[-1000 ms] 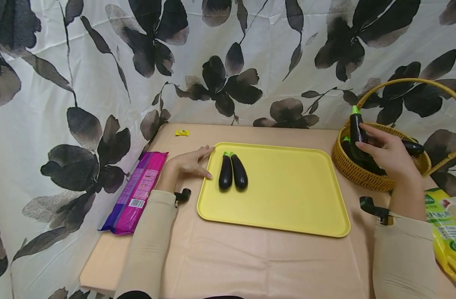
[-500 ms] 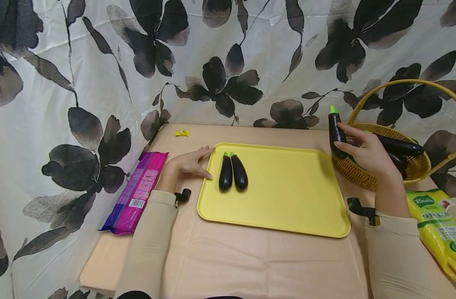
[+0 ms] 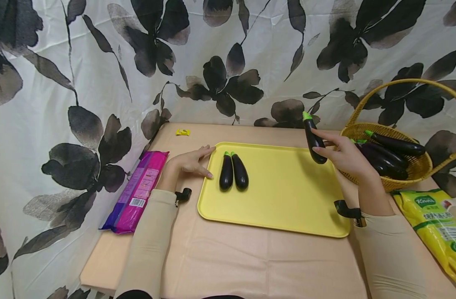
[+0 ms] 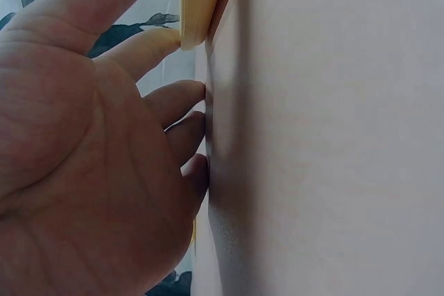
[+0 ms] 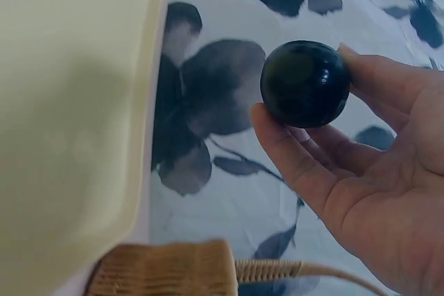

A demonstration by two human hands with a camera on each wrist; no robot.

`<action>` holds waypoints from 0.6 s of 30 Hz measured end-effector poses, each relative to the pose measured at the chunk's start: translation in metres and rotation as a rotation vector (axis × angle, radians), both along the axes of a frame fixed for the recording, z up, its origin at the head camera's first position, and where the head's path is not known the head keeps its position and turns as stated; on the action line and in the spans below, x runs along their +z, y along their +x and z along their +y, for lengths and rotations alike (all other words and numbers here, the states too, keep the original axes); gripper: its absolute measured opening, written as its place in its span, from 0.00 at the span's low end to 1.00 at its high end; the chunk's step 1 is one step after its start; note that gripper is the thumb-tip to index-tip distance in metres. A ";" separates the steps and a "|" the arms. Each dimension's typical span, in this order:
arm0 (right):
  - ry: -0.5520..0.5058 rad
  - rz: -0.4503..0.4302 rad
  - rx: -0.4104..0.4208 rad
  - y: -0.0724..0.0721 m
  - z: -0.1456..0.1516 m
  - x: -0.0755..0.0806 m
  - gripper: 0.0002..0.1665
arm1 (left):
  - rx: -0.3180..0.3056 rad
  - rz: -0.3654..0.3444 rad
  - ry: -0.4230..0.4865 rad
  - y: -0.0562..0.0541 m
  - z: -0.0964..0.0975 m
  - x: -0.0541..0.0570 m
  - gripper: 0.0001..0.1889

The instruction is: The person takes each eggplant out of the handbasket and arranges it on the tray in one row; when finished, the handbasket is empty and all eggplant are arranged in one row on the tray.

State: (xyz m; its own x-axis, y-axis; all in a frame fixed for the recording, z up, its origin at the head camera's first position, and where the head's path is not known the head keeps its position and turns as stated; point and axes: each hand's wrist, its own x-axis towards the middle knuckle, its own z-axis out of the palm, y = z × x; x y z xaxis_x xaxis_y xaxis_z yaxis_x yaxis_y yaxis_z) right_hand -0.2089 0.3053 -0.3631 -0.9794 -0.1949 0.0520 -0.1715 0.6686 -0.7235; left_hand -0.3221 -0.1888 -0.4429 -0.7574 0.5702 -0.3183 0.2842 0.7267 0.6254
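Head view: table [image 3: 265, 265] pale peach, soft creases in its covering nearest the person. White backdrop [image 3: 112, 99] with dark flower print rises beyond both hands and runs down past the left one.

Right hand [image 3: 347, 155] pinches an eggplant [image 3: 313, 139] between thumb and fingers, green end up and tilted away, held above the far right corner of the yellow tray [image 3: 280, 191]; shadow falls on the tray below. Right wrist view shows its rounded dark end.

Left hand [image 3: 190, 162] grips nothing, fingers extended, touching the tray's left edge. Just right of it, two eggplants [image 3: 233, 172] lie on the tray.

Right of the right hand: wicker basket [image 3: 420, 179], more eggplants [image 3: 386, 155] inside; nearer the person, yellow pack [image 3: 433, 228]. Beyond the left hand, small yellow sweet [image 3: 182, 132]; to its left, purple pack [image 3: 138, 195].
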 end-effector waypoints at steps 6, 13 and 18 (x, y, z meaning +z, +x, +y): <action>-0.009 -0.020 0.058 -0.005 -0.017 -0.007 0.34 | 0.000 -0.002 -0.004 -0.001 0.000 0.000 0.67; 0.002 0.003 0.117 -0.010 -0.035 -0.014 0.34 | 0.002 -0.007 -0.006 -0.001 0.000 -0.001 0.67; 0.011 -0.021 0.137 -0.010 -0.046 -0.012 0.36 | 0.002 -0.010 -0.007 -0.002 0.000 -0.001 0.67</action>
